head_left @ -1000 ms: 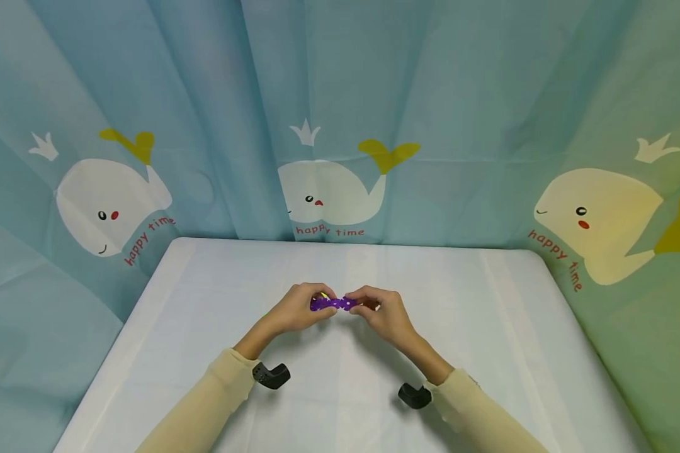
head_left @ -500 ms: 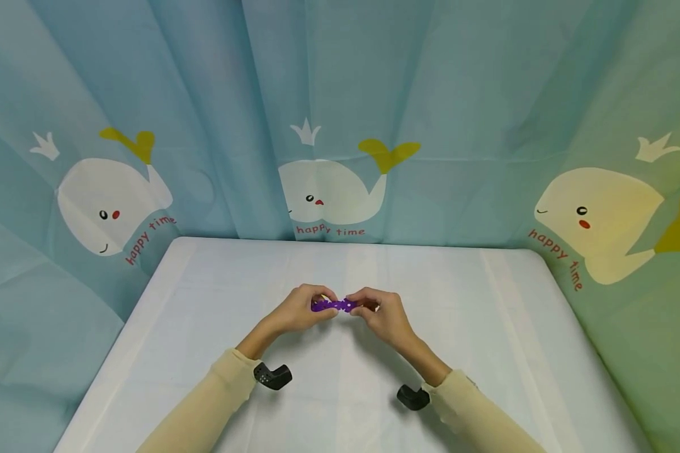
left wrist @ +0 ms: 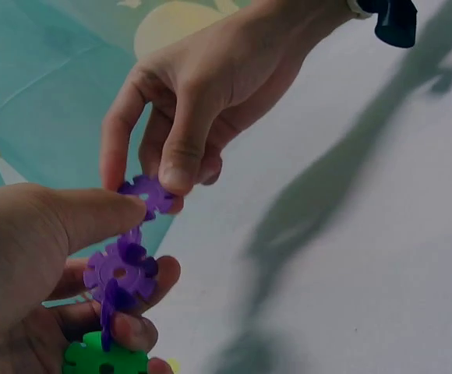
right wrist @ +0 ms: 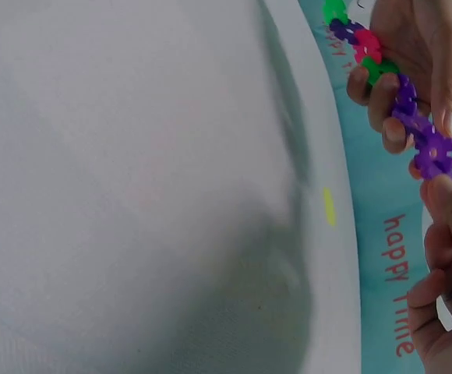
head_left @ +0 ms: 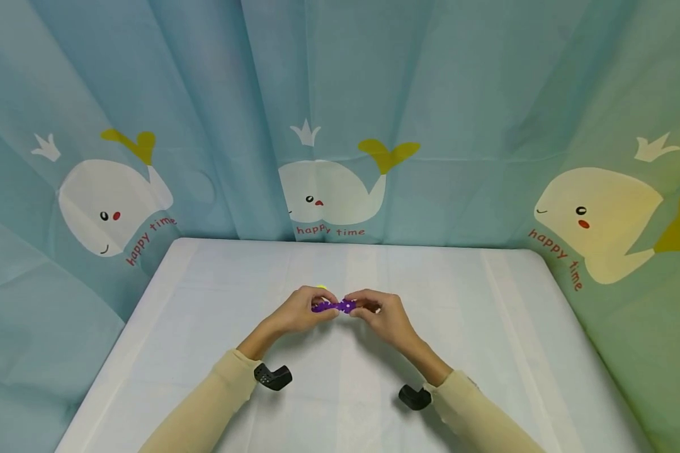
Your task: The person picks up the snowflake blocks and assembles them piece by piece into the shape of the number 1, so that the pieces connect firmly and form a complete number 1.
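Observation:
Between the two hands runs a chain of slotted plastic snowflake discs. Purple discs form the end near the right hand. A green disc, a pink disc and further purple and green ones follow through the left hand. My left hand grips the chain, its thumb on the purple part. My right hand pinches the purple end disc between thumb and fingers. Part of the chain is hidden behind the left hand in the head view.
A yellow piece shows just beyond the left hand; what supports it is unclear. White cloth covers the table. Blue-green curtains with printed whales hang behind and at both sides. Each wrist wears a black device.
Both hands stay nearly in place, still gripping the chain. The yellow piece, earlier glimpsed inside the left hand's curve, now shows above that hand in the head view.

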Action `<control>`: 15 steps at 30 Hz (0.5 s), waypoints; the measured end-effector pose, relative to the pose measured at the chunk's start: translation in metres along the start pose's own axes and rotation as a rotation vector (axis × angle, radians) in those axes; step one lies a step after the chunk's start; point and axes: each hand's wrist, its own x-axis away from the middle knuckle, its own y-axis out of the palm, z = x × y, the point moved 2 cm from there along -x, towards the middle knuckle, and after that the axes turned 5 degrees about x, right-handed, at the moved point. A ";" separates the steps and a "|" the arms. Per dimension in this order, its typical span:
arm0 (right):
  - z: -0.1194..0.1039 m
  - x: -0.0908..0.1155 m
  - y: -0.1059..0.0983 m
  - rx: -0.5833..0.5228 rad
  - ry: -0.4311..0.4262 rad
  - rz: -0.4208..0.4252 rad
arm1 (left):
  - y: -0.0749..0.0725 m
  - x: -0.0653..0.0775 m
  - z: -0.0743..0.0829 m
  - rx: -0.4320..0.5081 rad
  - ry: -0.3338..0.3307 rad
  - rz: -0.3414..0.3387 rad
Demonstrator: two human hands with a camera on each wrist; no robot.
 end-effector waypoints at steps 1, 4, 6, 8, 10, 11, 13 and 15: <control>0.001 0.000 0.000 0.000 -0.002 -0.003 | -0.001 0.000 0.000 0.014 -0.011 0.002; 0.002 0.001 -0.002 -0.015 0.001 -0.019 | -0.002 0.002 0.001 0.039 -0.025 0.006; 0.001 0.001 -0.004 -0.025 0.010 -0.029 | -0.003 0.002 0.001 0.047 -0.024 0.004; 0.002 0.001 -0.005 -0.027 0.016 -0.035 | -0.004 0.003 0.001 0.050 -0.026 0.004; 0.001 0.000 -0.006 -0.024 0.015 -0.037 | -0.004 0.003 0.000 0.052 -0.029 0.002; 0.001 0.000 -0.006 -0.021 0.010 -0.037 | -0.005 0.003 0.000 0.052 -0.031 0.002; 0.001 0.000 -0.006 -0.021 -0.004 -0.037 | -0.005 0.003 0.000 0.046 -0.032 0.003; 0.000 0.000 -0.007 -0.017 -0.013 -0.033 | -0.005 0.003 0.001 0.028 -0.020 0.003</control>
